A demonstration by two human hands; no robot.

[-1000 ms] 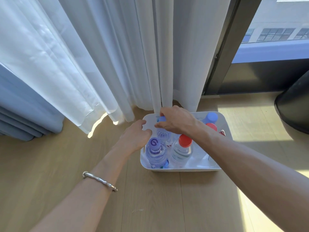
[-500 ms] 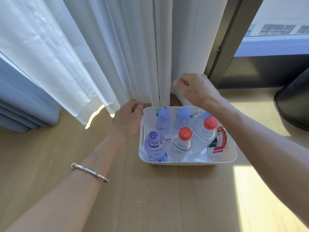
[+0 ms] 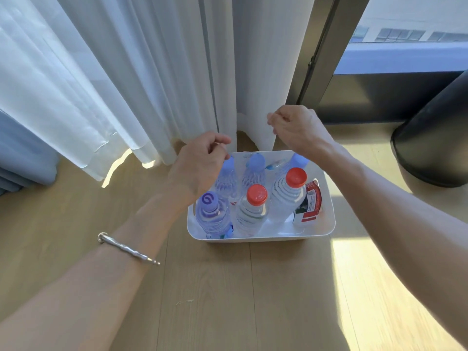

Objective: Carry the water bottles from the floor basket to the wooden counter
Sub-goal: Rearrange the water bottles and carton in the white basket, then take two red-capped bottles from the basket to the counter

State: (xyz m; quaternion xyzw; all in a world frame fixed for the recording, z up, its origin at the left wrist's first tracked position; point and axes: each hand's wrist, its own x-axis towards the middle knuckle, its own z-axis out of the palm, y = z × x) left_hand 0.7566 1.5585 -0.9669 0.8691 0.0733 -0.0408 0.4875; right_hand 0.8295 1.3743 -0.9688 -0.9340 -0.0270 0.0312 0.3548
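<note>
A white plastic basket (image 3: pixel 326 224) stands on the wooden floor and holds several upright water bottles. A purple-capped bottle (image 3: pixel 210 214) is at the front left. A red-capped bottle (image 3: pixel 256 198) stands beside it, and another red-capped bottle (image 3: pixel 293 181) with a red label is to the right. Pale blue-capped bottles (image 3: pixel 255 165) fill the back row. My left hand (image 3: pixel 197 165) hovers over the basket's back left corner, fingers curled, holding nothing. My right hand (image 3: pixel 298 130) is raised above the back rim near the curtain, fingers curled and empty. The wooden counter is out of view.
White sheer curtains (image 3: pixel 141 79) hang right behind the basket, touching the floor. A blue curtain (image 3: pixel 22 153) is at the far left. A black round bin (image 3: pixel 435 148) stands at the right by the dark window frame (image 3: pixel 316 59). Bare floor (image 3: pixel 228 300) lies in front.
My right hand has lifted off a back-row bottle and risen above the back rim. My left hand has drifted from the basket's left edge to over its back left corner.
</note>
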